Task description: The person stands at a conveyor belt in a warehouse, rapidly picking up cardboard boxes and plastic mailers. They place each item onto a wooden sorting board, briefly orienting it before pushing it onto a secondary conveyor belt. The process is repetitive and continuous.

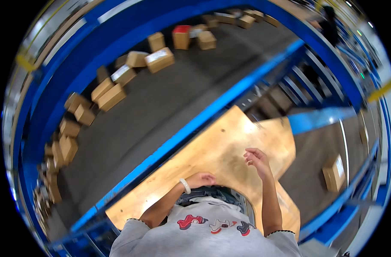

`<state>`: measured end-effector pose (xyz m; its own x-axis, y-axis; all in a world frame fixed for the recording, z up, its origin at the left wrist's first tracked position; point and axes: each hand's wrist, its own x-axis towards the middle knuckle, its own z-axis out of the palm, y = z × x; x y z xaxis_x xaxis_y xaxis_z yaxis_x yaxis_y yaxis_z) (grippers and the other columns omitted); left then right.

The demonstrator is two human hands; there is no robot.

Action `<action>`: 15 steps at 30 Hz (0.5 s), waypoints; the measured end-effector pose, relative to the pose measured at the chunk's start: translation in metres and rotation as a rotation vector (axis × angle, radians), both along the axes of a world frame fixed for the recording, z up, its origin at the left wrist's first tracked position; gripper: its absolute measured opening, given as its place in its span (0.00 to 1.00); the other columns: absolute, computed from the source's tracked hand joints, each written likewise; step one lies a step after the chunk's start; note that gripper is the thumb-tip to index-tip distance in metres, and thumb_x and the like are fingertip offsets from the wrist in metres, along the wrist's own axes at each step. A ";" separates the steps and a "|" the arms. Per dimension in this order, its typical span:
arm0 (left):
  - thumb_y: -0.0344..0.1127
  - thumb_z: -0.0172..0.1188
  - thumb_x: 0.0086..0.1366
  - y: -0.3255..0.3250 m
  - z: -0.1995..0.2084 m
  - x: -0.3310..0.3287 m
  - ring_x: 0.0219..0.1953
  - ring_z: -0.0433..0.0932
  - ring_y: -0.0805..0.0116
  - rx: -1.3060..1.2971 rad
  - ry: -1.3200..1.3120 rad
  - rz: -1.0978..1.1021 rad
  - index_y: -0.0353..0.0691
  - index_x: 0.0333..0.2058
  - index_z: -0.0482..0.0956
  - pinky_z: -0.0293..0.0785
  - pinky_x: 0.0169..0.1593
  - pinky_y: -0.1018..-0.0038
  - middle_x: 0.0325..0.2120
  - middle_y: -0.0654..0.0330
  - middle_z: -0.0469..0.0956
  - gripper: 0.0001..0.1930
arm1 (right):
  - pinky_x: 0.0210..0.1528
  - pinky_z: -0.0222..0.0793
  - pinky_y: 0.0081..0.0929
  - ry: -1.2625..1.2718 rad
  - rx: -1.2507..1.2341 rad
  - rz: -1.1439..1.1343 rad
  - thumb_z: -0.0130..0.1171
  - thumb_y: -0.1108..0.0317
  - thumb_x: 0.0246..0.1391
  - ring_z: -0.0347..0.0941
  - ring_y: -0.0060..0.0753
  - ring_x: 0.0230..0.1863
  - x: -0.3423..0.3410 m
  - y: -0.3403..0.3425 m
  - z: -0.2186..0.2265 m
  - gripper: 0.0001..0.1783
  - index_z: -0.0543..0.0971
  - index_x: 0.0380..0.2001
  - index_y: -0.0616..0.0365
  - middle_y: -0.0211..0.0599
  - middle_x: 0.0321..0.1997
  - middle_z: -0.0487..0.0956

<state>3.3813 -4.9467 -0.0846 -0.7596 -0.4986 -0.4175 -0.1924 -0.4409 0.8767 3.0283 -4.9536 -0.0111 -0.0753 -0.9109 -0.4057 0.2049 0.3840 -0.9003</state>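
My left hand (202, 179) is close to my waist, over the near edge of a wooden tabletop (204, 145). It holds nothing that I can see, and its fingers are loosely bent. A pale band (185, 186) circles that wrist. Farther right, my right hand (256, 161) hovers over the tabletop with its fingers half curled and apart, with nothing in them. A worn, darker patch marks the wood beside it.
Beyond a blue rail (195, 122), a wide dark conveyor belt (131, 128) carries several cardboard boxes (111, 97) along its far side. One box has a red top (181, 30). Another carton (334, 173) lies on a second belt (313, 150) at right. A person (328, 26) stands far right.
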 end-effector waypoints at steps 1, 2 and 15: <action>0.31 0.60 0.74 -0.002 0.012 0.008 0.52 0.83 0.66 0.108 0.120 -0.005 0.33 0.60 0.75 0.81 0.57 0.68 0.51 0.53 0.83 0.19 | 0.34 0.74 0.20 0.043 -0.077 0.100 0.65 0.63 0.64 0.79 0.20 0.36 0.009 -0.022 0.006 0.17 0.79 0.53 0.58 0.31 0.40 0.83; 0.32 0.61 0.73 -0.016 0.030 0.023 0.53 0.82 0.65 0.133 0.185 0.009 0.33 0.60 0.75 0.80 0.57 0.68 0.51 0.53 0.82 0.19 | 0.34 0.74 0.20 0.066 -0.192 0.139 0.66 0.64 0.64 0.79 0.20 0.37 0.021 -0.067 0.015 0.18 0.79 0.53 0.58 0.31 0.40 0.83; 0.45 0.79 0.51 -0.487 -0.025 0.265 0.69 0.62 0.43 -0.913 -0.932 0.476 0.39 0.68 0.65 0.64 0.71 0.56 0.67 0.45 0.64 0.48 | 0.69 0.66 0.46 0.842 -0.119 -0.131 0.84 0.47 0.37 0.63 0.60 0.68 0.133 -0.596 -0.105 0.63 0.60 0.72 0.58 0.57 0.71 0.56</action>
<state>3.6462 -5.4341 -0.1099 -0.0655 -0.9960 -0.0606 -0.8539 0.0246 0.5199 3.1611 -5.5497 -0.1165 -0.4157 -0.9068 -0.0698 -0.5137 0.2975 -0.8048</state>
